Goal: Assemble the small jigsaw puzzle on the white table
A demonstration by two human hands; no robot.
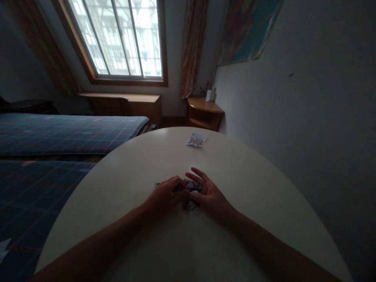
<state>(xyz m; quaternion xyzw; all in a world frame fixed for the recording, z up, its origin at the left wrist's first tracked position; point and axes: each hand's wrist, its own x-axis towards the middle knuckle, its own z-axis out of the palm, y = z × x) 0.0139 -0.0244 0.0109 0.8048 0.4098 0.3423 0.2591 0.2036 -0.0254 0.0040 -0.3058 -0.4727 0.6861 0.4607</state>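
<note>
My left hand (pixel 164 196) and my right hand (pixel 210 196) meet over a small stack of colourful cards (pixel 192 186) on the round white table (pixel 249 184). The left hand's fingers curl down onto the stack's left side. The right hand cups its right side, thumb and fingers bent round the cards and the index finger stretched forward. Most of the stack is hidden beneath the fingers. A single colourful card (pixel 196 140) lies face up farther away, near the table's far edge, apart from both hands.
A bed with a blue plaid cover (pixel 64 133) runs along the left. Under the barred window (pixel 123 39) stands a wooden desk (pixel 123 102), with a wooden corner shelf (pixel 204 111) beside the curtain. A grey wall (pixel 308 98) closes the right side.
</note>
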